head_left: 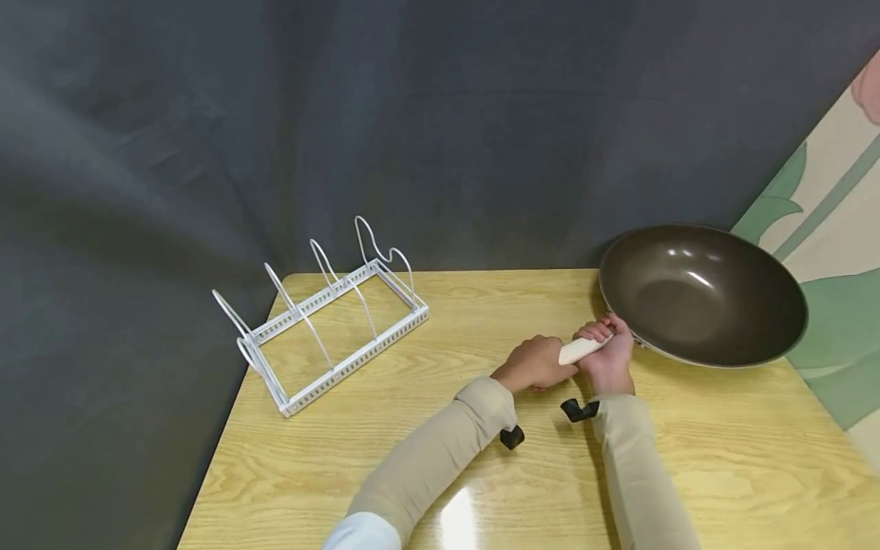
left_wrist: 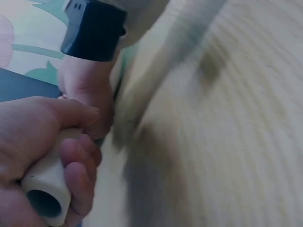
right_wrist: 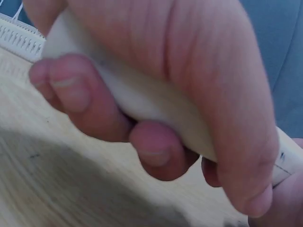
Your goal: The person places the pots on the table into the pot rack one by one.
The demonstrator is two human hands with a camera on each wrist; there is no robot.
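A large wok with a dark brown inside is over the table's back right corner, its opening facing up. Its cream handle points left and toward me. My left hand grips the handle at its free end; in the left wrist view the fingers curl round the handle, leaving the hollow tip showing. Closer to the bowl, my right hand is also wrapped round the handle. Fingers lie curled about the handle in the right wrist view. The join between handle and bowl is hidden behind the right hand.
On the table's left side stands a white wire rack with several upright loops and a slotted rectangular frame. A dark curtain hangs behind the wooden table. Floral cloth borders the right edge.
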